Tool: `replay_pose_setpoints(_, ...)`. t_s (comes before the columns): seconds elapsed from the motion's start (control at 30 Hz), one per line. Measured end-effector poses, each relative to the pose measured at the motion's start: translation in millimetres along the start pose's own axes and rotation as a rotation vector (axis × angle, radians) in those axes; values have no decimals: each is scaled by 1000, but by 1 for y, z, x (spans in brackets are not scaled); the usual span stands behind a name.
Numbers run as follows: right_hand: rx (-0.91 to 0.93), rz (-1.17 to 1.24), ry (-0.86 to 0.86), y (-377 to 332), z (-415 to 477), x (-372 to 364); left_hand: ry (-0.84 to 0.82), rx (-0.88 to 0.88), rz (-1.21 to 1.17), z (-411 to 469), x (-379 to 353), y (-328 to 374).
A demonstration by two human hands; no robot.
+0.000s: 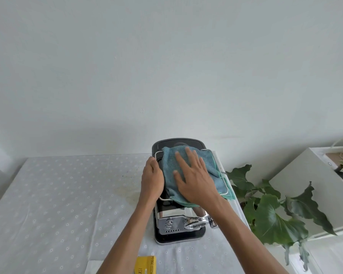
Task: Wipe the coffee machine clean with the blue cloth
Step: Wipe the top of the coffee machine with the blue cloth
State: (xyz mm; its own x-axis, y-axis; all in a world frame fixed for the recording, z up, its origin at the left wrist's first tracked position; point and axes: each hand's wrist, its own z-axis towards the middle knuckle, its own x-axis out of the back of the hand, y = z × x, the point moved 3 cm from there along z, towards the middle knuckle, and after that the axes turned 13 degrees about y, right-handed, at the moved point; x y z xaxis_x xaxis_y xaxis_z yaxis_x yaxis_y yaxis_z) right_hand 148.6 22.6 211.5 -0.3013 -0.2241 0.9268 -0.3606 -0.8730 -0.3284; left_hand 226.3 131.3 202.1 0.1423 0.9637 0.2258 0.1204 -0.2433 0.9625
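Note:
A black and chrome coffee machine (177,222) stands at the right side of the table, seen from above. The blue cloth (169,173) lies spread over its top, inside the chrome rail. My right hand (194,180) presses flat on the cloth with fingers spread. Against the machine's left side rests my left hand (152,177), fingers curled around its upper edge. The chrome drip tray and spout show below my right wrist.
The table (57,194) wears a white dotted cloth with a faint stain near the middle. A yellow box (146,265) lies at the near edge. A leafy plant (273,210) and a white cabinet (309,184) stand to the right. A wall rises just behind.

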Motion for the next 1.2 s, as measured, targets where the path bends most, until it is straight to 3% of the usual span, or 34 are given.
replay_pose_setpoints(0.17, -91, -1, 59, -4, 21, -12, -20, 1, -7, -3, 0, 3)
replay_pose_setpoints(0.4, -65, -99, 17, -7, -13, -12, 8, -1, 50, -1, -1, 2)
replay_pose_setpoints(0.57, -60, -66, -23, -3, 23, -9, -1, 8, 34, 2, 0, -2)
replay_pose_setpoints(0.73, 49, -92, -2, -6, -11, -13, 9, 21, 28, 3, 0, -8)
replay_pose_setpoints(0.97, 4, -63, 14, -7, 19, -14, 3, 31, -9, 3, -1, -2)
replay_pose_setpoints(1.2, 6, -74, 0, -9, -13, -13, 11, 92, -36, 3, -1, -7)
